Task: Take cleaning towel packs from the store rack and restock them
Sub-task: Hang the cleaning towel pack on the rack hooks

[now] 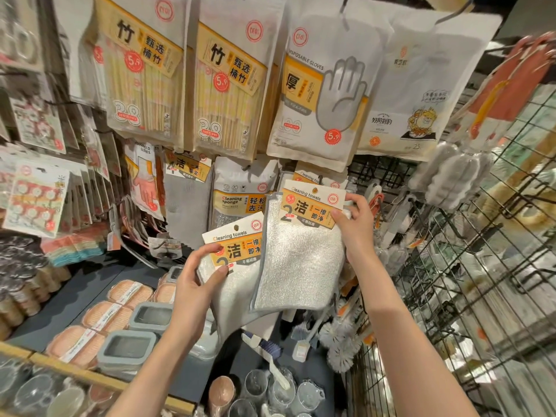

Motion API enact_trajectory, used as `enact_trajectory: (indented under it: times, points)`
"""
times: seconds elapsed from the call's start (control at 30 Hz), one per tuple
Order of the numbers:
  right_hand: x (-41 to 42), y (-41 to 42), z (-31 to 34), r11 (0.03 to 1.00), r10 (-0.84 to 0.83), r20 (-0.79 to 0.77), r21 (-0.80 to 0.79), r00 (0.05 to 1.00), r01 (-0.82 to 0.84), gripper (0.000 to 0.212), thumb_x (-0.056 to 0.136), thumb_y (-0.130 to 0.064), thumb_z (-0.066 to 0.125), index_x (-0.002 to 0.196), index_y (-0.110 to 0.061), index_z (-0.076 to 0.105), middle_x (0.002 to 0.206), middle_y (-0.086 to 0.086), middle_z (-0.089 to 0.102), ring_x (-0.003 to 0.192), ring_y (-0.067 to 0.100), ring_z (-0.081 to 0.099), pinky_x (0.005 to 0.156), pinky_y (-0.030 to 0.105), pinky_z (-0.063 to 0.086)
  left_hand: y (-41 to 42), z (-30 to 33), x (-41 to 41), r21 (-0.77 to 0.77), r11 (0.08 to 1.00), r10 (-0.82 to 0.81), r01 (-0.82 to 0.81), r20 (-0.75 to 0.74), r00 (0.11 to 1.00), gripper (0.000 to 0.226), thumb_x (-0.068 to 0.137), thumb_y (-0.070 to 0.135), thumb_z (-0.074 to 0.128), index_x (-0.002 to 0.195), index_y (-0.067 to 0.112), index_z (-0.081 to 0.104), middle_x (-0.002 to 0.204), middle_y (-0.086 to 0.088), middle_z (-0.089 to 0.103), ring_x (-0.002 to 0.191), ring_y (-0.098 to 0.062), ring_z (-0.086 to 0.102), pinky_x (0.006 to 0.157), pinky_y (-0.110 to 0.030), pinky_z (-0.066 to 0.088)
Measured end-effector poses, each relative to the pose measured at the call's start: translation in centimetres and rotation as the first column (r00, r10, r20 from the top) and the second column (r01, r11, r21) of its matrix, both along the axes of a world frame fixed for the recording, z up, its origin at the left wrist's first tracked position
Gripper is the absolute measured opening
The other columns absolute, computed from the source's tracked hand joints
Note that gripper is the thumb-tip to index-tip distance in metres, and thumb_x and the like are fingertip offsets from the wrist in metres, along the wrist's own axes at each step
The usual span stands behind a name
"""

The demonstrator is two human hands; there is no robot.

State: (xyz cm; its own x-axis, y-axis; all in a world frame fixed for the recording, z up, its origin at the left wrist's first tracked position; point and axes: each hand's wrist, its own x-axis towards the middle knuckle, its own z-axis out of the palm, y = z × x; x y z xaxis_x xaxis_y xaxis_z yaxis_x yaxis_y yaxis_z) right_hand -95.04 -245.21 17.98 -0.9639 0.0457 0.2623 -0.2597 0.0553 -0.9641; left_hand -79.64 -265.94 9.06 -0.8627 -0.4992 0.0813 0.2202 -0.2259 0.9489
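My left hand (197, 278) pinches one cleaning towel pack (237, 281) at the left edge of its orange and white header card; the white towel hangs down below it. My right hand (358, 227) grips a second cleaning towel pack (301, 254) at the right end of its header card. This second pack overlaps the first and sits higher, close to the rack. More cleaning towel packs (313, 175) hang on a hook right behind it.
Bamboo chopstick packs (144, 79) and a disposable gloves pack (319, 94) hang above. A cleaning sponge pack (240, 191) hangs behind the towels. A black wire rack (481, 266) stands to the right. Below lie brushes (340, 341), grey containers (129, 347) and clear cups (255, 383).
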Motion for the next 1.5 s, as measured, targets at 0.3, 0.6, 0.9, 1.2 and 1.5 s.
enact_trajectory:
  times: [0.3,0.6,0.9,1.2,1.5]
  points:
    - [-1.4,-0.4,-0.2,0.996,-0.089,-0.010,0.022,0.996,0.089,0.029,0.085,0.006,0.059,0.101,-0.017,0.050,0.109,0.008,0.062,0.097,0.016,0.062,0.081,0.031,0.054,-0.5,-0.1,-0.1,0.003,1.000,0.008,-0.008,-0.015,1.000,0.037,0.086,-0.003,0.063,0.103,0.030,0.065,0.122,-0.002,0.064,0.112,-0.027,0.062,0.099,-0.058,0.044]
    - [-1.5,-0.4,-0.2,0.988,-0.151,-0.051,0.013,0.987,0.152,0.030,0.086,0.007,0.058,0.109,-0.011,0.051,0.092,-0.014,0.055,0.084,-0.005,0.056,0.069,0.012,0.051,-0.7,-0.1,-0.2,0.004,1.000,0.007,-0.007,-0.013,1.000,0.037,0.087,-0.004,0.062,0.104,0.029,0.065,0.123,-0.005,0.064,0.110,-0.027,0.063,0.098,-0.058,0.045]
    - [-1.7,-0.2,-1.0,0.969,-0.241,-0.090,0.031,0.966,0.245,0.030,0.085,0.005,0.059,0.107,-0.014,0.053,0.118,0.007,0.056,0.103,0.009,0.054,0.066,0.008,0.048,-1.1,-0.4,0.1,0.029,1.000,0.001,-0.001,-0.002,1.000,0.038,0.087,-0.003,0.062,0.104,0.031,0.065,0.123,-0.004,0.064,0.111,-0.028,0.063,0.098,-0.058,0.045]
    - [-1.8,-0.8,-0.4,0.958,-0.271,-0.114,0.062,0.956,0.279,0.029,0.086,0.002,0.060,0.111,-0.012,0.053,0.115,0.002,0.057,0.102,0.009,0.054,0.075,0.015,0.049,-1.5,-0.4,0.6,0.020,1.000,0.008,-0.008,0.009,1.000,0.037,0.087,-0.001,0.062,0.106,0.031,0.065,0.123,-0.004,0.064,0.111,-0.026,0.063,0.099,-0.057,0.045]
    - [-1.3,-1.2,-0.6,0.940,-0.312,-0.107,0.113,0.944,0.323,0.030,0.088,-0.002,0.059,0.115,-0.013,0.053,0.107,-0.005,0.055,0.095,0.008,0.054,0.066,0.008,0.040,-1.6,-0.4,0.8,0.020,1.000,0.011,-0.012,0.017,1.000,0.036,0.087,-0.002,0.062,0.107,0.028,0.065,0.120,-0.003,0.066,0.110,-0.026,0.063,0.098,-0.057,0.046]
